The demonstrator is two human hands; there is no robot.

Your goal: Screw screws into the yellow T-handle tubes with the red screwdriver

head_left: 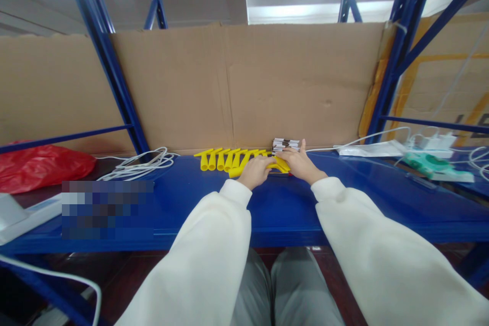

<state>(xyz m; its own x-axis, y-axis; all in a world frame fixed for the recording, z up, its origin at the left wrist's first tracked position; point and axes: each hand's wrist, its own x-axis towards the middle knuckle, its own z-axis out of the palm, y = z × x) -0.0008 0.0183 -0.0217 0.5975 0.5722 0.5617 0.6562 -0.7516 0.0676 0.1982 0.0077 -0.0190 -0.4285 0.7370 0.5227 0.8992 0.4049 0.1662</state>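
Note:
My left hand is closed on a yellow T-shaped plastic tool, whose hollow round handle end points left over the blue shelf. At the tool's other end, my right hand has its fingers bent over the curved yellow head, with one finger raised. My fingers hide much of this part. Just behind the right hand is a small stack of white and brown packets. To the left, several similar yellow T-shaped tools lie side by side in a row, open handle ends toward me. Something thin and reddish shows under the hands, too covered to name.
A cardboard sheet walls off the back of the blue shelf, between blue metal uprights. Coiled white cable and a red plastic bag lie left. Right are a white strip and a green item.

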